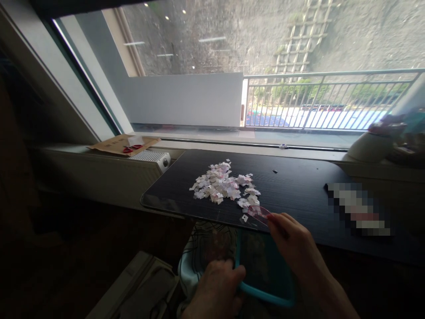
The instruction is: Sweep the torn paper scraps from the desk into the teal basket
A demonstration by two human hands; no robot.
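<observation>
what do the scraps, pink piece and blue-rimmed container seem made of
Scraps: probably matte paper; thin, flat, sharp-cornered. Pink piece: likely smooth plastic; it's thin and see-through. Blue-rimmed container: perhaps plastic, from its evenly coloured rim; body too dim for certainty.

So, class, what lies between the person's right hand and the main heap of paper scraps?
In the head view, a see-through pinkish piece, held in the right hand, then some looser scraps beside the main heap.

red-handled scissors (128,150) lie on brown paper (106,144) near a grilled unit (163,162), a railing (323,78) beyond the window (206,48).
</observation>
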